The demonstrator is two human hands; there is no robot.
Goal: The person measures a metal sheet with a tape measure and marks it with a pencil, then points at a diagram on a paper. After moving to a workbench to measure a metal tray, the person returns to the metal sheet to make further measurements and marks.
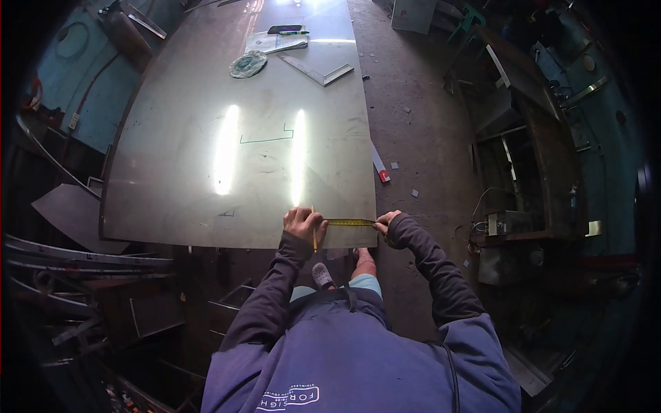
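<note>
A yellow tape measure blade (350,222) stretches between my two hands, lying across the near right corner of a large metal sheet (165,206). My left hand (301,221) rests on the sheet, its fingers closed around the blade's left end. A thin yellow pencil (315,237) sticks out of the same hand, pointing toward my body. At the sheet's right edge, my right hand (389,224) pinches the other end of the blade. The tape's case, if it is in a hand, is hidden. Green marker lines (267,140) are drawn farther up the sheet.
On the sheet's far part lie a metal square (313,72), a round cloth pad (248,64), papers (275,43), a phone (286,29) and a marker (295,33). A dark metal frame bench (523,172) stands right. Metal offcuts (82,265) crowd the left.
</note>
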